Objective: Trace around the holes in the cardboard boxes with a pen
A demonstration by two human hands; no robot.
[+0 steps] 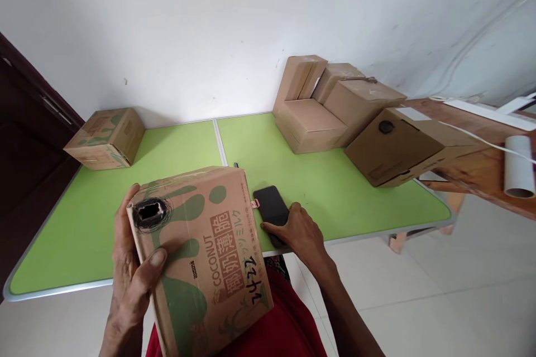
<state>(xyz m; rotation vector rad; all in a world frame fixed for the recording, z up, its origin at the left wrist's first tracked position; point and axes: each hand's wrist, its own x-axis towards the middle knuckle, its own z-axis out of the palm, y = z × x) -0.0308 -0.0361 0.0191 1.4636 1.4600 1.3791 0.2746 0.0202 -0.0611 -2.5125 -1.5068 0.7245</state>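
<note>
A brown cardboard box with green blotches, printed lettering and a black-ringed hole fills the lower middle of the view. My left hand grips its left side, thumb on the printed face and fingers behind the edge. Just right of the box, a black phone lies on the green table. My right hand is closed round the phone's lower right part, with the thumb across it. A small pinkish piece sits between the box and the phone.
Another green-printed box stands at the table's back left. Several plain cartons are grouped at the back right, beside a tilted box with a dark round spot. A wooden surface at the right bears a white roll and a cable.
</note>
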